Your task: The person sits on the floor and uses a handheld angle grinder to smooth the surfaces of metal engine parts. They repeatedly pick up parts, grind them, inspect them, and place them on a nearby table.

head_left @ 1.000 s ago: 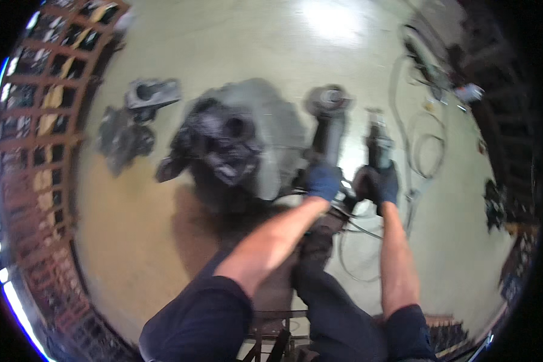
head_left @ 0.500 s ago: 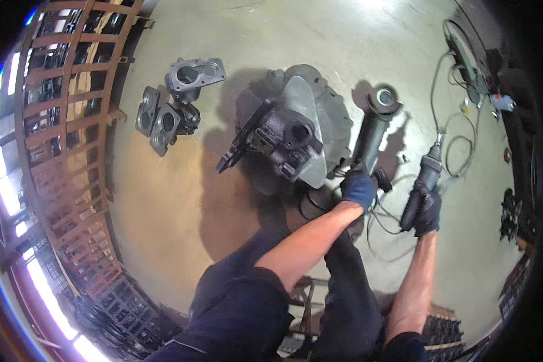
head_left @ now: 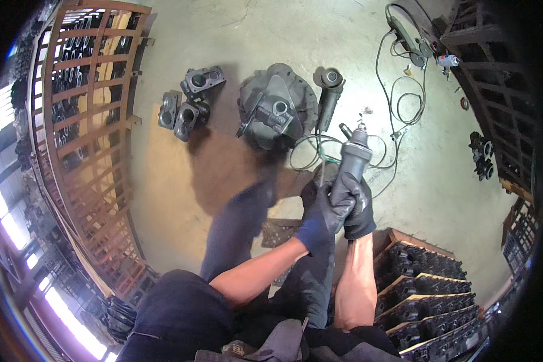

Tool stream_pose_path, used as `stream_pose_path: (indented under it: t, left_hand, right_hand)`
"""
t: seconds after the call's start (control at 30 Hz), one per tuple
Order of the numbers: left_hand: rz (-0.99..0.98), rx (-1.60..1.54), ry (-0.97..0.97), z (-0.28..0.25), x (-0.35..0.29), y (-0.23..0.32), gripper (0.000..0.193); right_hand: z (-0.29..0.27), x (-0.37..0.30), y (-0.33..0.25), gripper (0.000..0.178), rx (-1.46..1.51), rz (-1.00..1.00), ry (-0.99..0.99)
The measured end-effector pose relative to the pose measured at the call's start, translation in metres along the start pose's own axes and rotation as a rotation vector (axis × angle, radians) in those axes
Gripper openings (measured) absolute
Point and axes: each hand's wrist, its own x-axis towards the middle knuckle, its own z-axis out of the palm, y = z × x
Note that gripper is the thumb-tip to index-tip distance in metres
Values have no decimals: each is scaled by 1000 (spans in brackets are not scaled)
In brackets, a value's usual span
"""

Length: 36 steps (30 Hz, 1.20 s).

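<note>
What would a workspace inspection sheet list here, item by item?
Surface: greenish floor, tan area at left.
Job's things: grey handheld tool, metal-tipped; dark casting atop a round dark base; longer tool on the floor beside it.
Clutter: other castings, grouped left of the base.
Right grip: closed around the handheld tool.
Left grip: against the right one; contents unclear.
Cables: black cables, loosely looped at right.
Surroundings: slatted rack at left; stacked dark parts at lower right.
</note>
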Motion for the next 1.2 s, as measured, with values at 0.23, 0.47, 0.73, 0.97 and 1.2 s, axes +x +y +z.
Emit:
stream_pose_path:
  t: [0.23, 0.47, 0.73, 0.97, 1.2]
  left_hand:
    - [-285, -143, -38, -60, -42, 21, 50]
    - [-482, -400, -64, -130, -10, 28, 29]
    - [-577, -679, -160, -173, 28, 11, 23]
    - [-514, -663, -91, -175, 52, 11, 23]
    - [-480, -565, -185, -180, 68, 12, 22]
  right_hand:
    - [73, -27, -15, 47, 96, 257, -25]
    - [137, 17, 12, 49, -15, 338, 103]
    - [167, 60, 41, 66, 521, 377, -22]
    - [161, 90, 52, 67, 595, 443, -115]
    - [167, 104, 38, 60, 588, 483, -82]
